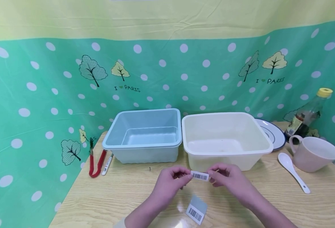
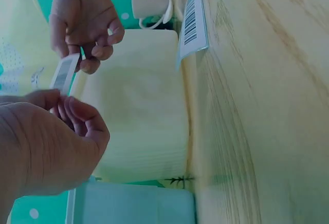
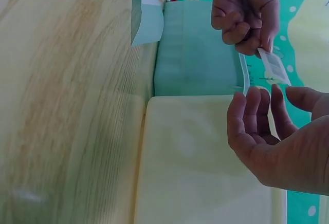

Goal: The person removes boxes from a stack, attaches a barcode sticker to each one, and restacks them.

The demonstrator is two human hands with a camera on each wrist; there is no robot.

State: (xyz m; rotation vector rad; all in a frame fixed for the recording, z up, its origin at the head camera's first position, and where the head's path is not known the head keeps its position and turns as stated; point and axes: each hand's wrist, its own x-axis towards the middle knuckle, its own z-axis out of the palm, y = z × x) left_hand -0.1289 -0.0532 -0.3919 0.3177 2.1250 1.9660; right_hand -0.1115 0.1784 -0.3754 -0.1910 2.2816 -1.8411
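Observation:
A small white barcode label is stretched between both hands in front of the white basin. My left hand pinches its left end between thumb and fingers. At the label's other end, the thumb and fingertips of my right hand hold the edge. The right wrist view shows the label tilted, with the right hand's remaining fingers loosely bent. Below the hands, a bluish-grey backing sheet bearing another barcode label lies on the table.
A light blue basin and a white basin stand side by side behind the hands. Red-handled pliers and a white marker lie left. A plate, white spoon, pink mug and sauce bottle are right.

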